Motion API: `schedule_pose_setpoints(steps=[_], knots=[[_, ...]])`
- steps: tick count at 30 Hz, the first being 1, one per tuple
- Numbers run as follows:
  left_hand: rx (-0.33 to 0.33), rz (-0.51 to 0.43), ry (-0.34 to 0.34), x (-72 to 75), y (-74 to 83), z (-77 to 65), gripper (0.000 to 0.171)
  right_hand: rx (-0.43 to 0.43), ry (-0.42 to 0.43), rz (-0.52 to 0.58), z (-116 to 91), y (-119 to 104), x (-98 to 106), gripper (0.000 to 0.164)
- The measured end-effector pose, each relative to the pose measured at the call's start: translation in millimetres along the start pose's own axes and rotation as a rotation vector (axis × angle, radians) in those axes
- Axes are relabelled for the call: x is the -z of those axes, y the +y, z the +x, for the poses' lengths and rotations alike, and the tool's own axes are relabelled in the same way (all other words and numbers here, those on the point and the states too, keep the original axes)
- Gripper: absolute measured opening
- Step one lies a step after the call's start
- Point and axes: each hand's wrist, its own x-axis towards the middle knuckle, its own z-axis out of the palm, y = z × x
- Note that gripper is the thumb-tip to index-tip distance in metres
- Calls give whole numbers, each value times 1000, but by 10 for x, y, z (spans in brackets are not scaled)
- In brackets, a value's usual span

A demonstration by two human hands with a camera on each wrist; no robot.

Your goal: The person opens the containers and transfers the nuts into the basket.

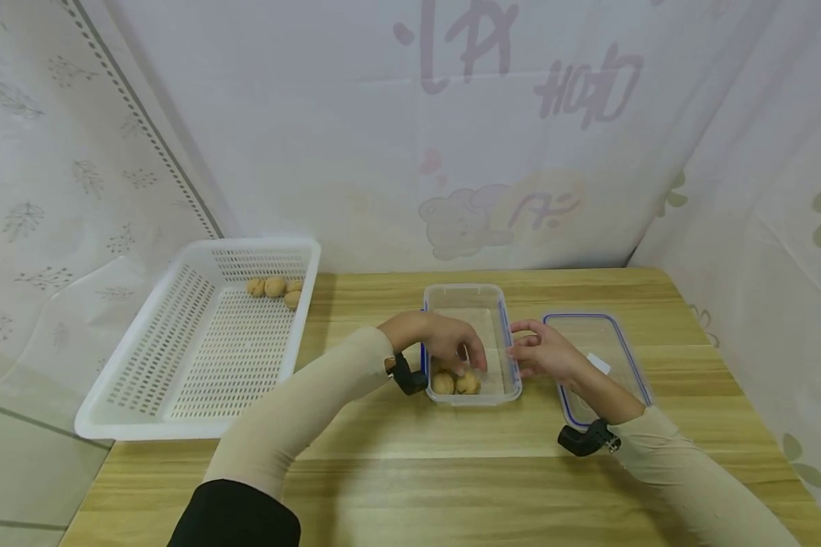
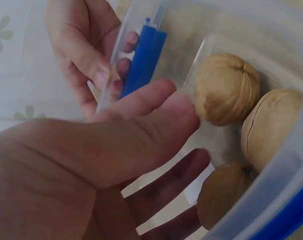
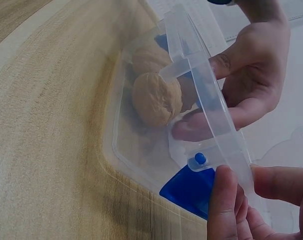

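Walnuts (image 1: 467, 383) inside container (image 1: 475, 399), near loosely spread left hand (image 1: 451, 340); pinching rim (image 3: 235, 150) with right hand (image 1: 549, 354), probably for steadiness.

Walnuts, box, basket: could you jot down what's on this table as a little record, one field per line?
Table: wood-grained
Basket: white, slotted, at the left
Basket walnuts: a small cluster at its far right
Box: clear, open, with blue latches
Box walnuts: three show in the left wrist view; near end of the box
Lid: blue-edged, lying right of the box
Left hand: reaching into the box, gripping nothing
Right hand: pinching the box's right edge beside a latch
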Motion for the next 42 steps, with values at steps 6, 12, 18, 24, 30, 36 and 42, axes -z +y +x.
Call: schedule_pose_setpoints(steps=[6,12,18,24,30,36,42], knots=[[10,-39,-80,12,-29,80,36,1,-4,3,2,12,-4,55],[-5,-33,-122,-9,-26,162,34,-6,-2,5,2,22,-4,54],[2,2,-114,-39,-16,235,35,-12,12,-9,26,29,-4,53],[56,14,-105,-69,12,277,30,-17,25,-18,37,31,7,53],[70,13,-103,-86,33,284,27,-19,22,-21,36,47,15,52],[63,34,-77,-54,35,278,31,-21,16,-19,30,49,15,52],[25,24,-42,67,57,224,34,-20,13,-16,29,30,16,52]])
